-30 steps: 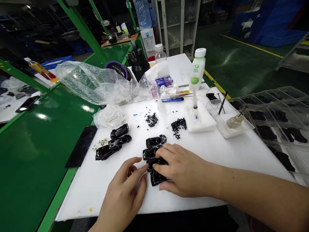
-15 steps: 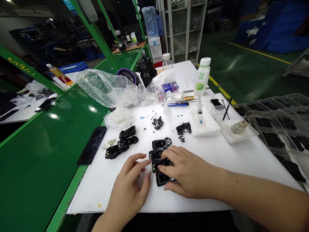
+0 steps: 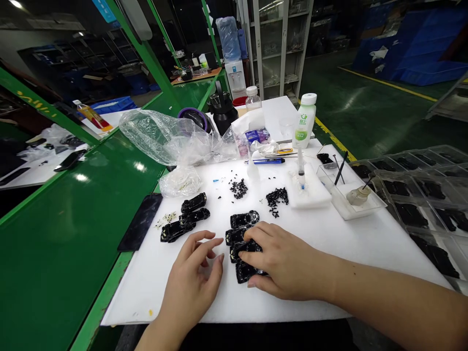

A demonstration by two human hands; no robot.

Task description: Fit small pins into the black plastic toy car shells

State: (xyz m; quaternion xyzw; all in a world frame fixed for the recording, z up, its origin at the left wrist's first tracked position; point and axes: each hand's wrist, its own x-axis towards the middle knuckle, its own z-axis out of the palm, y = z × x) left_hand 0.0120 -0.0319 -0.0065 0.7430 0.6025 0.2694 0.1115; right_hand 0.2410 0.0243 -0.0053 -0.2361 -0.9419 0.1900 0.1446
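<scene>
A short column of small black toy car bodies [image 3: 244, 220] lies on the white foam sheet [image 3: 146, 287]. My right hand [image 3: 281, 261] is curled over the lower ones, gripping them from the right. One fingertip presses on a black toy car [image 3: 237, 252], and the thumb lies against the near edge of the lowest one, which is partly hidden. Just left of this column my left hand [image 3: 195, 278] hovers with its fingers loosely bent and apart, holding nothing. Farther left rests another group of black toy cars [image 3: 193, 216], beside scattered pale bits [image 3: 166, 220].
Two heaps of tiny black parts [image 3: 238, 188] lie beyond the cars. A syringe [image 3: 301, 168] stands on a foam block [image 3: 310, 195], near a clear tray [image 3: 354, 207] with a small jar. Partitioned trays [image 3: 413, 214] are on the right, a dark phone [image 3: 141, 222] on the left.
My left hand has drawn slightly left, away from the column of cars. My right hand keeps its place on them. The view has shifted a little.
</scene>
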